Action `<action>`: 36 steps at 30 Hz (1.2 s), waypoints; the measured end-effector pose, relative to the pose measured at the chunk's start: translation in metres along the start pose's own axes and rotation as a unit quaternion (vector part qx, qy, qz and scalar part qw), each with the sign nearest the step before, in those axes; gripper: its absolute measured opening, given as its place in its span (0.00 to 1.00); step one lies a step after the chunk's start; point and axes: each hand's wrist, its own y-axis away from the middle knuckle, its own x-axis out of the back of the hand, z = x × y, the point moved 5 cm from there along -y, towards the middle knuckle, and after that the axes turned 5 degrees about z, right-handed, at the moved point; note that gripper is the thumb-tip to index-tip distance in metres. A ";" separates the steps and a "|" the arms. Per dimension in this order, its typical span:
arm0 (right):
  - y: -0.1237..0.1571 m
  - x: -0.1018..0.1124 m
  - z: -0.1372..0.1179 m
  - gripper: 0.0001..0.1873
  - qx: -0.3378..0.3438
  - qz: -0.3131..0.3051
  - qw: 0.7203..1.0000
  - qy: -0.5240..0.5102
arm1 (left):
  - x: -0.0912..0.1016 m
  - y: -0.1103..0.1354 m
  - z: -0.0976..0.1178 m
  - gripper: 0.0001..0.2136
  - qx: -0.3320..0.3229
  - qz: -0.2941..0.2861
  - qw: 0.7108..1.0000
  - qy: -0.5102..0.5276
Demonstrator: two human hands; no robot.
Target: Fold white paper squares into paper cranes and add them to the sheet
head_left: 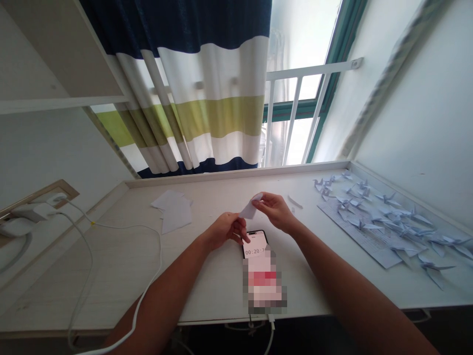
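Both of my hands hold one small piece of pale paper [250,208] above the white desk [121,256]. My left hand [224,229] pinches its lower end. My right hand [275,211] pinches its upper end, fingers curled over the fold. Just below the paper a phone [258,246] lies flat on the desk with a timer on its screen. Neither hand touches the phone.
Several folded paper cranes [388,217] lie spread on a sheet at the right. Loose white sheets [173,209] lie at the back left. A white cable [111,227] runs from a wall socket [37,204] across the desk. A striped curtain [199,98] and a barred window stand behind.
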 end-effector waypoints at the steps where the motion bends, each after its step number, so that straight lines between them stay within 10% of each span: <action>1: 0.000 0.000 0.002 0.18 -0.019 0.002 1.000 -0.010 | 0.002 -0.001 0.000 0.21 -0.015 0.027 0.999 -0.029; 5: 0.001 0.000 0.007 0.20 -0.058 0.009 0.998 -0.031 | 0.013 -0.001 0.016 0.27 -0.161 0.182 0.965 -0.095; 9: 0.001 0.002 0.010 0.21 -0.066 0.027 0.997 -0.020 | 0.008 0.004 0.025 0.22 -0.267 0.163 0.939 -0.145; 22: 0.000 0.003 0.010 0.21 -0.086 0.055 0.994 -0.042 | 0.002 0.003 0.018 0.21 -0.210 0.126 0.961 -0.129; 36: 0.006 -0.010 0.016 0.21 -0.117 -0.049 0.991 -0.045 | 0.003 0.006 0.022 0.22 -0.201 0.137 0.965 -0.096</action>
